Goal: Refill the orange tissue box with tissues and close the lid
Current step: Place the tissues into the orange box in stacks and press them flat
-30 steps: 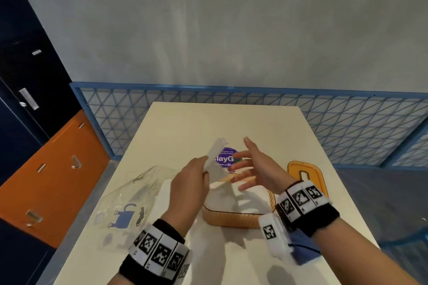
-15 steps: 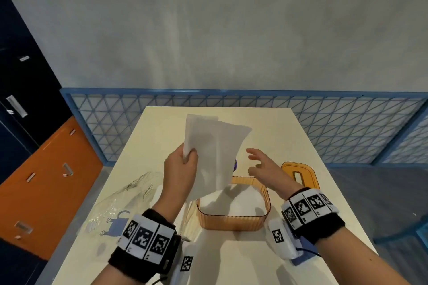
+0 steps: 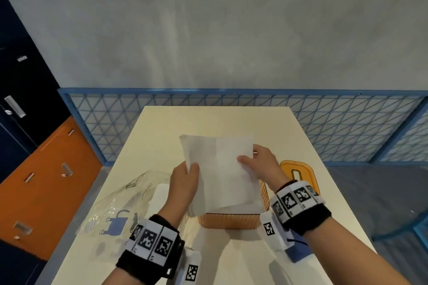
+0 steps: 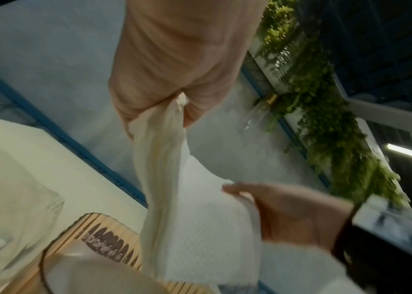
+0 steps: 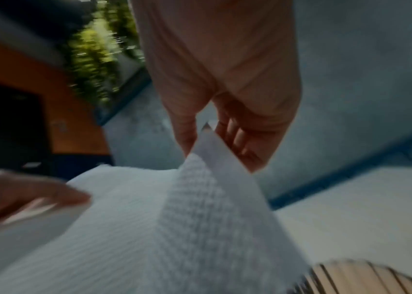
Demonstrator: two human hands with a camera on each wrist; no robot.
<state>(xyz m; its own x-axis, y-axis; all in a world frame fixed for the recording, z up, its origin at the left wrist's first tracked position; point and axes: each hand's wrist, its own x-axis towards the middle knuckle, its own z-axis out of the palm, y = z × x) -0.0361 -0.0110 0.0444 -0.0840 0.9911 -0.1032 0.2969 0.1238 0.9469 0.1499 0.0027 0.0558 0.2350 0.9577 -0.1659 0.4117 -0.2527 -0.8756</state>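
hands: your left hand (image 3: 185,183) pinches the near-left edge of the tissue sheet (image 3: 222,169); your right hand (image 3: 261,164), which hung loose beside it half a second ago, now pinches the right edge, thumb on top.
change: sheet was dangling from the left hand alone; now you've got it spread flat between both, so it looks ready to go down or be folded, my guess.
box: orange tissue box (image 3: 229,221) sits on the table (image 3: 208,118) right under the sheet, open, white tissues already inside, ribbed walls.
sheet look: white, embossed, thin, a centre crease shows; lower end droops into the box.
wrapper: clear plastic bag (image 3: 125,201) lies left of the box.
lid: orange lid (image 3: 298,171) lies flat, right of the box and a bit further off, slot up, not fitted yet.
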